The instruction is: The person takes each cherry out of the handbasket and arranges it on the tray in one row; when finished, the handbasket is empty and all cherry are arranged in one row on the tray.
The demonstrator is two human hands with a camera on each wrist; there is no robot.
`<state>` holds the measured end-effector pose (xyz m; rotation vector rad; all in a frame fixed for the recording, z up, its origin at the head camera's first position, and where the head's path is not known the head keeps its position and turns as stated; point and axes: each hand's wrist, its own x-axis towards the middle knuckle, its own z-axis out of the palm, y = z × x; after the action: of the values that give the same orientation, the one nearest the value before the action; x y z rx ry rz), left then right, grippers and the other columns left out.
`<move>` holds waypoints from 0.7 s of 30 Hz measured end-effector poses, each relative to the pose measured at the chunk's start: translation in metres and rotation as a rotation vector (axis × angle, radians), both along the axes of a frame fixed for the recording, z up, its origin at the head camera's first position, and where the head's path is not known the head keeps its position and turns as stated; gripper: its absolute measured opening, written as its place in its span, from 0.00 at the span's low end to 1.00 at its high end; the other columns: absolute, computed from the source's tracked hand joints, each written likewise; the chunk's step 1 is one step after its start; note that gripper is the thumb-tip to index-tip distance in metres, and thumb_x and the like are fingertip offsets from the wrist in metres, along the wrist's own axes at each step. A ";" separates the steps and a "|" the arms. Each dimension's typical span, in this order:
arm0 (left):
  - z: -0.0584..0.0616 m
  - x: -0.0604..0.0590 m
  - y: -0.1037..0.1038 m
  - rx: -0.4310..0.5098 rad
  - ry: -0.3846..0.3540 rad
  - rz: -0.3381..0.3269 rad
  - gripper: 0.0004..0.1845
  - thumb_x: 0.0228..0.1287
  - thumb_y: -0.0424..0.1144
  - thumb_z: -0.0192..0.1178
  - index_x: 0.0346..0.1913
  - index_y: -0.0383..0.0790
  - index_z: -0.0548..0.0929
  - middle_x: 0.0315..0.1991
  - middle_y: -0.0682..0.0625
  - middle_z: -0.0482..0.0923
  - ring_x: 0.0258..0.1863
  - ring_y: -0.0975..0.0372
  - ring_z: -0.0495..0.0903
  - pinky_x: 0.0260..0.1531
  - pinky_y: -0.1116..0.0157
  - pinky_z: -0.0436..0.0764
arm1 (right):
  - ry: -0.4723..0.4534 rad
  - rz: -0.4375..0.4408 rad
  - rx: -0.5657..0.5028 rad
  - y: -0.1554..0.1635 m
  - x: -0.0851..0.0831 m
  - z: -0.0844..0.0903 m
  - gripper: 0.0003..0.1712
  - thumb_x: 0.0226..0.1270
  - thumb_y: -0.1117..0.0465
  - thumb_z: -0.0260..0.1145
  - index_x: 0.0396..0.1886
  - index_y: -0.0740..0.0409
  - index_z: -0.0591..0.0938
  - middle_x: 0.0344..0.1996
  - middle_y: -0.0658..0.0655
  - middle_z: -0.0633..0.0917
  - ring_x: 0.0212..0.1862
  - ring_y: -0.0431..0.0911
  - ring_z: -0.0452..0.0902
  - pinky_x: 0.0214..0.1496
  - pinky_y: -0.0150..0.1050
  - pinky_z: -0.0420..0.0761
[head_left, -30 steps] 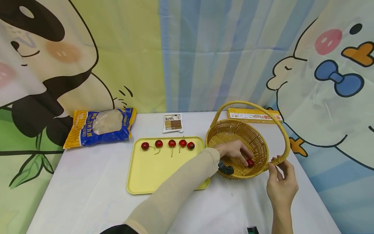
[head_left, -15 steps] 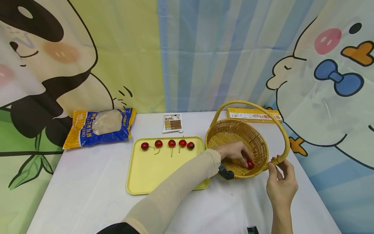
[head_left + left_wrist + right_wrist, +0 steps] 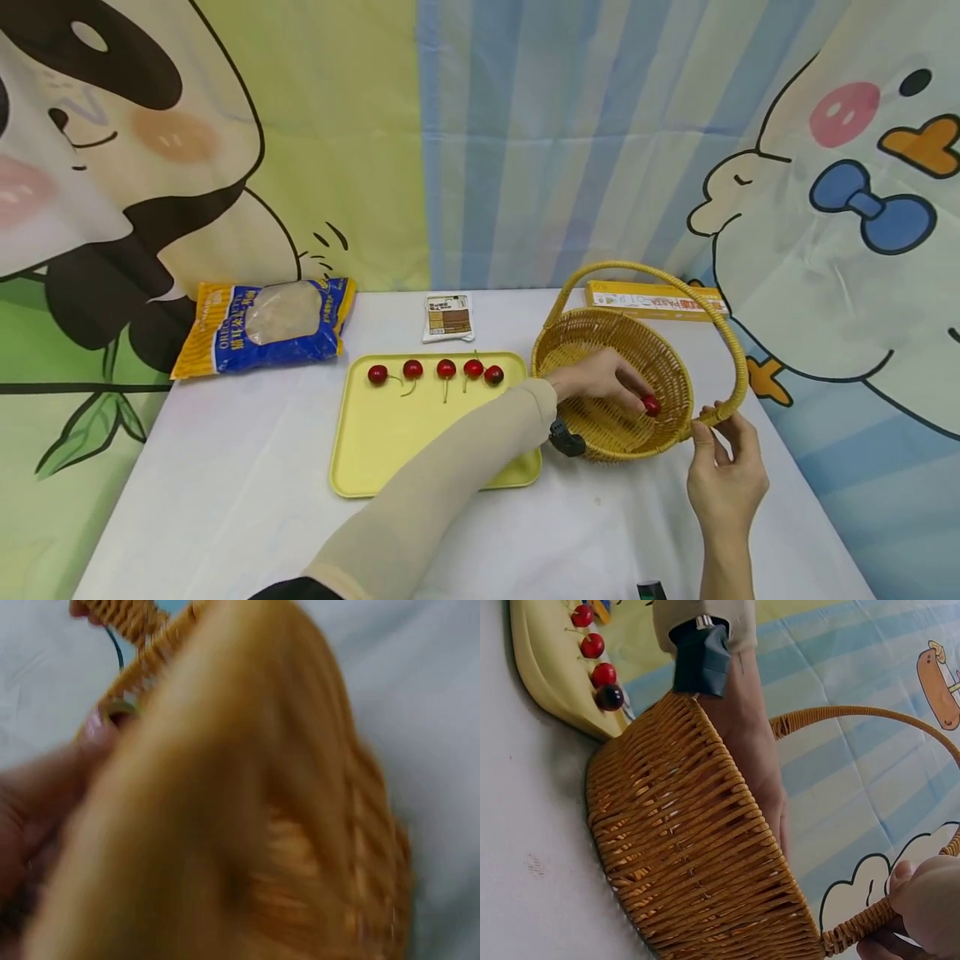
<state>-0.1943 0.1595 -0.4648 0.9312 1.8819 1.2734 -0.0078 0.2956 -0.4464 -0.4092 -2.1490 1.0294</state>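
In the head view, my left hand [image 3: 600, 380] reaches into a round woven wicker basket [image 3: 585, 333], pinching a dark red cherry [image 3: 651, 406] between its fingertips near the right inner wall. My right hand [image 3: 727, 479] grips the foot of the arched handle [image 3: 738, 375], where it joins the rim, and the basket stands tilted. In the left wrist view, a blurred band of wicker covers much of my left hand [image 3: 45, 795]. The right wrist view has the basket's outer side [image 3: 682, 847] in front of the left fingers.
Left of the basket lies a yellow tray [image 3: 375, 454] with several stemmed cherries [image 3: 446, 368] in a row along its far side. Behind stand a blue and yellow bag [image 3: 270, 325], a small white packet [image 3: 447, 317] and a yellow pasta box [image 3: 656, 300]. A printed curtain hangs behind the table.
My left hand has lifted the cherry slightly up and to the right within the basket. The right hand keeps its grip on the handle, and the view has shifted a little.
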 end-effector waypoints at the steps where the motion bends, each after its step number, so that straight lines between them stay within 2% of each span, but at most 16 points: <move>1: 0.003 -0.001 -0.005 0.009 -0.013 0.020 0.14 0.62 0.38 0.77 0.51 0.46 0.93 0.39 0.60 0.92 0.40 0.73 0.87 0.45 0.74 0.84 | 0.002 0.000 0.001 0.000 0.000 0.000 0.24 0.73 0.71 0.66 0.67 0.64 0.78 0.55 0.61 0.84 0.59 0.30 0.78 0.58 0.16 0.76; 6: 0.013 -0.004 -0.032 0.061 -0.045 0.084 0.14 0.62 0.40 0.77 0.51 0.50 0.93 0.39 0.61 0.92 0.43 0.72 0.88 0.51 0.67 0.86 | 0.010 -0.007 -0.007 0.000 -0.001 -0.001 0.24 0.72 0.72 0.68 0.66 0.63 0.79 0.54 0.59 0.84 0.58 0.34 0.80 0.57 0.16 0.76; 13: 0.025 -0.004 -0.065 0.135 -0.046 0.120 0.13 0.63 0.40 0.76 0.51 0.50 0.93 0.42 0.61 0.92 0.47 0.70 0.87 0.49 0.70 0.85 | -0.014 -0.030 -0.010 0.001 -0.002 -0.001 0.23 0.74 0.70 0.67 0.67 0.62 0.78 0.55 0.57 0.83 0.58 0.30 0.78 0.58 0.16 0.76; 16: 0.027 -0.005 -0.079 0.141 -0.047 0.150 0.14 0.62 0.41 0.77 0.51 0.51 0.93 0.42 0.61 0.92 0.47 0.69 0.88 0.50 0.69 0.85 | -0.024 -0.039 -0.005 0.002 -0.002 -0.002 0.23 0.74 0.69 0.66 0.67 0.62 0.78 0.55 0.58 0.83 0.58 0.28 0.77 0.58 0.17 0.76; 21: 0.024 -0.011 -0.112 0.134 -0.053 0.239 0.14 0.61 0.44 0.78 0.50 0.56 0.93 0.43 0.60 0.92 0.49 0.67 0.87 0.52 0.65 0.83 | -0.027 -0.035 0.000 0.001 -0.003 -0.003 0.24 0.75 0.68 0.66 0.68 0.60 0.78 0.57 0.61 0.83 0.59 0.28 0.77 0.58 0.17 0.76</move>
<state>-0.2048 0.0478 -0.4405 0.7467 1.9294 1.5665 -0.0104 0.2966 -0.4490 -0.4621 -2.1578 1.0099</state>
